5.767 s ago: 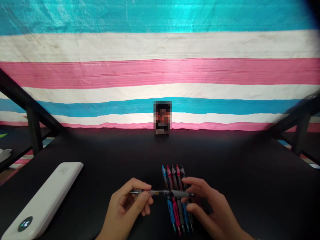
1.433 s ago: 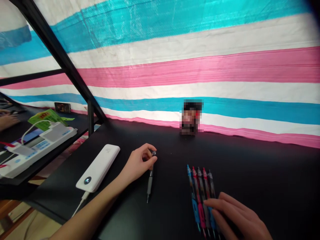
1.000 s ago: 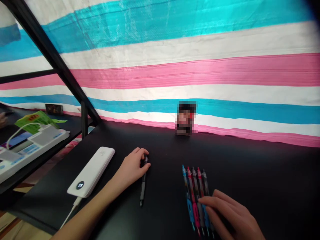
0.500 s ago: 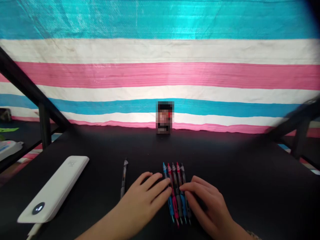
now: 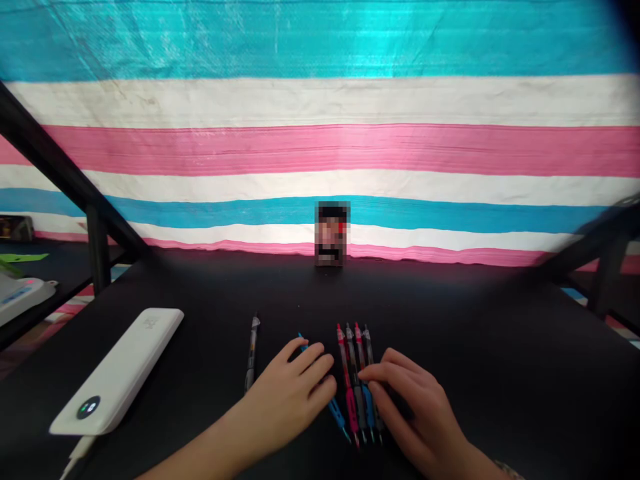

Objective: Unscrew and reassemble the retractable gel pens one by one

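My left hand (image 5: 295,383) is curled over a blue pen (image 5: 338,417), which slants under its fingers with both ends showing; the thumb is hidden. To its right, several pens lie side by side, among them a pink-gripped pen (image 5: 352,408), a grey-gripped pen (image 5: 358,400) and a pen with a red top and blue grip (image 5: 369,405). My right hand (image 5: 417,407) is closed, its index finger and thumb close together on the right side of this row. A dark grey pen (image 5: 252,353) lies alone beyond the left wrist.
A white power bank (image 5: 120,370) with a lit round display and a cable (image 5: 77,453) lies left on the black table (image 5: 225,283). A pixelated small object (image 5: 331,235) stands at the back edge. Dark frame bars (image 5: 65,173) slope along the sides before a striped sheet (image 5: 320,150).
The blue pen has come away from the row; its top has swung left under my left hand. My right hand stays by the other pens. The view has shifted slightly.
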`<state>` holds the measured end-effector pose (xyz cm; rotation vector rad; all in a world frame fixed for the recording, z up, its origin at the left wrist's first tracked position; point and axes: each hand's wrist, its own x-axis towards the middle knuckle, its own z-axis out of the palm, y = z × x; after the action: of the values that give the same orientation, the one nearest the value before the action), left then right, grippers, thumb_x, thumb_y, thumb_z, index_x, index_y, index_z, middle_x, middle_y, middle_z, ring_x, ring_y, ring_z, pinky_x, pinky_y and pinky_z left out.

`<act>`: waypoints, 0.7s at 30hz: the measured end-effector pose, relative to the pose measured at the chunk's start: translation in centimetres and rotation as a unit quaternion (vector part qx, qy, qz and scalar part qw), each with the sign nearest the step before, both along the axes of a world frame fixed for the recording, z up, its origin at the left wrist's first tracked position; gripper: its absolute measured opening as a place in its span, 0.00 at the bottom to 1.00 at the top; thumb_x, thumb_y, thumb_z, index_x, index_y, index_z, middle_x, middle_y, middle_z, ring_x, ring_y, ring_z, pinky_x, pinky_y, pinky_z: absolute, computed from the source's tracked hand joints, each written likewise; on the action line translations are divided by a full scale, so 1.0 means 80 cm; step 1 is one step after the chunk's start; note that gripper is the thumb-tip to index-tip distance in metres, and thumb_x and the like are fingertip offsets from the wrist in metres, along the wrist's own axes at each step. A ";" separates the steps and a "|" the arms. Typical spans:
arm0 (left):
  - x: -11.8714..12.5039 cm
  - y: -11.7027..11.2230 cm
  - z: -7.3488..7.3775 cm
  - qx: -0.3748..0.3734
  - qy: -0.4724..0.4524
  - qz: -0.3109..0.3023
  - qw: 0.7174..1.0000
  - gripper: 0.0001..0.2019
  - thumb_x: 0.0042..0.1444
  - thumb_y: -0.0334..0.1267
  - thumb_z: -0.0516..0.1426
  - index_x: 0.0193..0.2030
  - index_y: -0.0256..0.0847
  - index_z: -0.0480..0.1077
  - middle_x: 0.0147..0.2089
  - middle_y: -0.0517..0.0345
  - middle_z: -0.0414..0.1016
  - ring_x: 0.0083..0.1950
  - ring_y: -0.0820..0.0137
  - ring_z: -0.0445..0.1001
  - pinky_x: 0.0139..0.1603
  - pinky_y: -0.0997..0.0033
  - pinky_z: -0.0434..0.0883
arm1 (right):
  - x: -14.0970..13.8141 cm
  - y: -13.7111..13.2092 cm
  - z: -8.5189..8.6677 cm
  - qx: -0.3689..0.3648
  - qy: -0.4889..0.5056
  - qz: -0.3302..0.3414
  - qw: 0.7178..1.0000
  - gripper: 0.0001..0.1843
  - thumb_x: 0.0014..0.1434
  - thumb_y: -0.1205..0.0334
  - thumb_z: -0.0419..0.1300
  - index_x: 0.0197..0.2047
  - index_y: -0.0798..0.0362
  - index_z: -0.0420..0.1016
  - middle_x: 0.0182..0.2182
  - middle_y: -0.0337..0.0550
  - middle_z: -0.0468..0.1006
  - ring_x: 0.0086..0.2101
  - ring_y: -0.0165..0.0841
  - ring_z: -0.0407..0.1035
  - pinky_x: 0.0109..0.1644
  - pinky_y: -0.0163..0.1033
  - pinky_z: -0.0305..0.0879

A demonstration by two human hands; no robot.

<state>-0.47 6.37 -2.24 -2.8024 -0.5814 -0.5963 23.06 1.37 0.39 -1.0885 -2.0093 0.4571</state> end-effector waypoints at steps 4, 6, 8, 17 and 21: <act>-0.003 -0.003 0.009 0.007 -0.030 -0.012 0.999 0.12 0.69 0.28 0.50 0.46 0.37 0.75 0.42 0.53 0.80 0.48 0.61 0.75 0.61 0.50 0.65 | 0.000 0.001 0.006 -0.050 -0.017 0.018 0.998 0.09 0.68 0.69 0.53 0.46 0.52 0.73 0.31 0.43 0.75 0.34 0.38 0.68 0.35 0.41 0.67; -0.003 -0.007 0.019 0.016 -0.062 -0.009 0.998 0.12 0.69 0.27 0.51 0.47 0.38 0.75 0.41 0.54 0.81 0.46 0.62 0.76 0.61 0.50 0.65 | -0.001 0.002 0.007 -0.067 -0.043 0.042 0.996 0.07 0.69 0.66 0.53 0.45 0.53 0.73 0.32 0.45 0.76 0.35 0.40 0.67 0.37 0.43 0.67; -0.004 -0.010 0.027 0.028 -0.080 -0.003 0.996 0.13 0.68 0.25 0.50 0.48 0.39 0.75 0.41 0.54 0.81 0.42 0.63 0.77 0.55 0.54 0.69 | -0.003 0.002 0.004 -0.063 -0.076 0.055 0.994 0.09 0.70 0.66 0.53 0.40 0.53 0.74 0.31 0.45 0.77 0.35 0.40 0.67 0.38 0.43 0.66; -0.004 -0.014 0.027 0.011 -0.061 0.042 0.997 0.09 0.72 0.33 0.50 0.45 0.35 0.71 0.28 0.60 0.76 0.26 0.67 0.75 0.26 0.66 0.62 | -0.004 0.005 -0.004 -0.026 -0.129 0.033 0.991 0.21 0.76 0.57 0.46 0.36 0.52 0.75 0.28 0.42 0.79 0.31 0.37 0.69 0.36 0.41 0.63; -0.005 -0.017 0.019 -0.013 -0.036 0.055 0.998 0.12 0.73 0.34 0.46 0.44 0.36 0.69 0.29 0.59 0.76 0.24 0.67 0.74 0.26 0.65 0.59 | -0.005 0.008 -0.007 -0.012 -0.128 0.036 0.991 0.26 0.77 0.52 0.42 0.38 0.53 0.76 0.27 0.43 0.79 0.29 0.35 0.70 0.34 0.39 0.64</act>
<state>-0.88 4.98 -0.69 -2.7600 -0.7560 -0.6748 22.68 2.00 -0.15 -1.1397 -2.2786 0.3949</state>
